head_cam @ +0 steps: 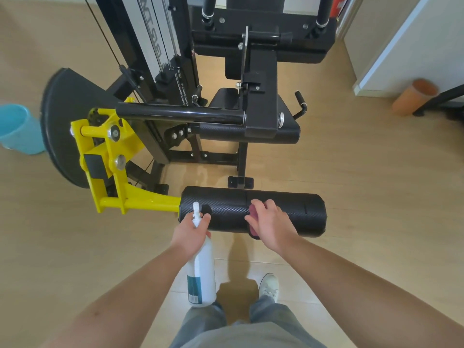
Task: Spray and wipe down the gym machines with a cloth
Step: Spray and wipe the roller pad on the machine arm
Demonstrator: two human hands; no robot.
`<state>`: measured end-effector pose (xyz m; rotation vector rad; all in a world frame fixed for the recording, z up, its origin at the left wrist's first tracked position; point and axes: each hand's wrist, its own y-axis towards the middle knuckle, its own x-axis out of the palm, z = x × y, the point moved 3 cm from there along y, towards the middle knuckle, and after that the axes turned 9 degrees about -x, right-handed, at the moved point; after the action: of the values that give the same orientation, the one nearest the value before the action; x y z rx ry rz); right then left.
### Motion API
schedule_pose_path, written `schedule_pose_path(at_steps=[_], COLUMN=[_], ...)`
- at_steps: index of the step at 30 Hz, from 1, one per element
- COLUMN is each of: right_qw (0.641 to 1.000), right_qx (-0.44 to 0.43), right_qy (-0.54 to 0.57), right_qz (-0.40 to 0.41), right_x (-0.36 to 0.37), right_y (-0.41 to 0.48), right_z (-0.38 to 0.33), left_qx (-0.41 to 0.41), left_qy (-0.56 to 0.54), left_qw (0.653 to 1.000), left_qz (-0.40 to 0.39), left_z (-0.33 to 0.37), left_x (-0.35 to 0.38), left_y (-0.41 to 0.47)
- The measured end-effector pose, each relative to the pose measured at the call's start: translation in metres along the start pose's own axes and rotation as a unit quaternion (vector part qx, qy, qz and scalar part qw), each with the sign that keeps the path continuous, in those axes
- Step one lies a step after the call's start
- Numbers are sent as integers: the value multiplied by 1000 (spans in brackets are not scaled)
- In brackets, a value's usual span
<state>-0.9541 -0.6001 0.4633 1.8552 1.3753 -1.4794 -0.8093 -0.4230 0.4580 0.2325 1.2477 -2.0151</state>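
Right hand (270, 222) presses a soft, limp red cloth (254, 214) flat against the roller pad (253, 211); left hand (193, 232) grips a light, rigid spray bottle (200, 270) by its neck, the sensible hold.

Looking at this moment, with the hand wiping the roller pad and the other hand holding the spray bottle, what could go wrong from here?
1. The right hand presses the cloth on the roller pad, which hangs from a yellow arm; a hard push may swing it.
2. The left hand holds the spray bottle with its nozzle close to the pad; a squeeze might wet the floor, which could get slippery.
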Motion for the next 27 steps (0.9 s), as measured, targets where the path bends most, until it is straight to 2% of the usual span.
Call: schedule_pose_path(at_steps=[5, 13, 27], right_qw=[999, 999, 993], right_qx=[-2, 8, 78], right_qy=[51, 52, 83], right_qz=[-12, -9, 23], right_x=[-2, -12, -25], right_y=[6, 11, -22], right_z=[-12, -18, 51], left_qx=[-49, -38, -35], left_qy=[-36, -19, 9], left_qw=[998, 999, 994], left_qz=[4, -22, -102], left_z=[-4, 0, 30], left_x=[-8, -6, 52], left_y=[1, 1, -19])
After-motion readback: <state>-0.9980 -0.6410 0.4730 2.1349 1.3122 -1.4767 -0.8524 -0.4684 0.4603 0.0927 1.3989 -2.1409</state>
